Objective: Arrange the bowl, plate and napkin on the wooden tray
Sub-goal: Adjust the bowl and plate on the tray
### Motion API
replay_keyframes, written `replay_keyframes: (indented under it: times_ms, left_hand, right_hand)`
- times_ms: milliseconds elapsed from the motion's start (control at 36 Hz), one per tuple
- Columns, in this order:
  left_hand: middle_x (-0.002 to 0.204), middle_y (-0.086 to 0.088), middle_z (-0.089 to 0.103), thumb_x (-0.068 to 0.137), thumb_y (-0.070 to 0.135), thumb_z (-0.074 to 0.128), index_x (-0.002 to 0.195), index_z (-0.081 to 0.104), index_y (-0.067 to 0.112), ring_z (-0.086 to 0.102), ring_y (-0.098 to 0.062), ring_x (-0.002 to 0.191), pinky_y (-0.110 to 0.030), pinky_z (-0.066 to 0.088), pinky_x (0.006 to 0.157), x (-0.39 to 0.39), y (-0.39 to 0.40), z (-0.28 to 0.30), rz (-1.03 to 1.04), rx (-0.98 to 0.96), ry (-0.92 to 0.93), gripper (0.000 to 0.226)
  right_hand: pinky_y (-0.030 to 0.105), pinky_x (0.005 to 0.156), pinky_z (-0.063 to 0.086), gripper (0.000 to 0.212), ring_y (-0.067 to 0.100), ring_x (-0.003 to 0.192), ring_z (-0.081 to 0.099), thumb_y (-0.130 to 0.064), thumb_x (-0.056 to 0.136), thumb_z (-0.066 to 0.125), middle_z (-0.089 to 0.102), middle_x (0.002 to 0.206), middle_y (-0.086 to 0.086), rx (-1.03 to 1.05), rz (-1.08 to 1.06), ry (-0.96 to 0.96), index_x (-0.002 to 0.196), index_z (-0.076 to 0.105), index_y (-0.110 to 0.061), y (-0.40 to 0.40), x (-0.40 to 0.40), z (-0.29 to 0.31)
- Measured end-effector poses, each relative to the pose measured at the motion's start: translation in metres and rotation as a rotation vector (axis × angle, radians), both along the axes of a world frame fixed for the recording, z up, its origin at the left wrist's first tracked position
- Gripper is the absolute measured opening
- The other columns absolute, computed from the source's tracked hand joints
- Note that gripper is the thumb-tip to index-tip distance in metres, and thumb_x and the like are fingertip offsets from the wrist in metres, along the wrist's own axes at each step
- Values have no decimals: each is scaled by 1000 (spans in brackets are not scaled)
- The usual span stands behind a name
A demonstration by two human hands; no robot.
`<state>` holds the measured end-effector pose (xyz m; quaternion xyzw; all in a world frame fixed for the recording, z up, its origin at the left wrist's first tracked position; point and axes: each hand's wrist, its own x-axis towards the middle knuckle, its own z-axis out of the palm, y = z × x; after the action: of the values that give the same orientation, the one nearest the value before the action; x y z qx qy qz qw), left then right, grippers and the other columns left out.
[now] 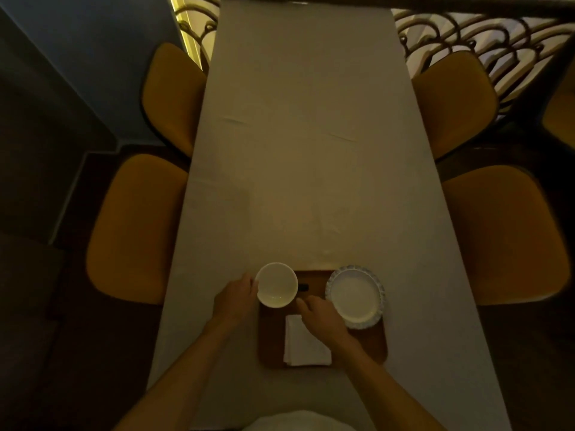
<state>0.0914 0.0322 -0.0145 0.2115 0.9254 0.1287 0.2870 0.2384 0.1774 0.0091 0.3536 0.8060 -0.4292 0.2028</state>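
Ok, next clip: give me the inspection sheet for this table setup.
Surface: long table under a pale cloth, dim light.
Job's things: wooden tray at near edge; bowl at its far-left corner; plate overhanging its right side; folded napkin on tray.
Clutter: small dark thing beside the bowl, unclear.
Hands: left hand holds the bowl's rim; right hand over the napkin, grip unclear.
Cables: nothing seen.
Surroundings: four mustard chairs, ornate railing.

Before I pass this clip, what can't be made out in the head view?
- Whether the bowl rests on the wooden tray or is lifted: dim light.
- Left hand grip: fingers hidden behind the bowl's rim.
- Dark object beside the bowl: too small and dark.
- Napkin far corner: under the right hand.
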Motion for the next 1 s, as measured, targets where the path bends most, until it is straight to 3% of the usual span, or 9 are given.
replay_keyframes:
  times_ms: [83, 194, 389, 639, 806, 1000]
  left_hand:
    - [96, -11, 68, 99, 38, 38, 100, 54, 18, 64, -30, 86, -32, 40, 62, -8, 2, -2, -49, -3, 4, 26]
    - [98, -11, 69, 98, 38, 41, 103, 58, 19, 65, -30, 87, -31, 41, 63, -15, 4, -2, -74, 13, -16, 26]
    - [101, -13, 70, 97, 37, 44, 104, 60, 16, 65, -32, 92, -38, 51, 72, -19, 7, -1, -93, 35, -40, 27]
    - [93, -13, 70, 96, 34, 47, 96, 60, 17, 66, -32, 84, -36, 49, 66, -17, 5, 0, -72, 114, -36, 21]
    - [94, -14, 70, 94, 34, 50, 96, 61, 16, 66, -32, 87, -39, 50, 69, -22, 6, 1, -88, 101, -68, 21]
    - [95, -16, 70, 95, 33, 48, 98, 61, 13, 65, -33, 87, -40, 50, 69, -16, 8, 1, -43, 90, -61, 23]
  right_hand:
    - [36, 70, 44, 41, 22, 80, 59, -46, 100, 35, 58, 81, 1, -11, 33, -61, 81, 54, -16, -6, -5, -2]
    - [44, 83, 52, 46, 28, 94, 64, -42, 102, 31, 68, 101, 11, -56, 45, -67, 102, 63, -9, -16, -11, -2]
    - [41, 77, 52, 44, 28, 88, 65, -36, 104, 31, 68, 96, 16, -105, -12, -43, 96, 62, -5, -25, -17, -6]
    - [44, 78, 52, 48, 33, 85, 66, -32, 103, 36, 69, 91, 24, -114, -50, 1, 94, 64, 5, -22, -16, -10]
    - [40, 76, 51, 44, 30, 86, 65, -33, 103, 36, 69, 92, 19, -118, -61, -14, 95, 64, 0, -23, -17, -14]
    - [46, 78, 54, 44, 29, 83, 66, -36, 101, 38, 69, 90, 18, -119, -55, -30, 94, 64, -1, -21, -16, -18]
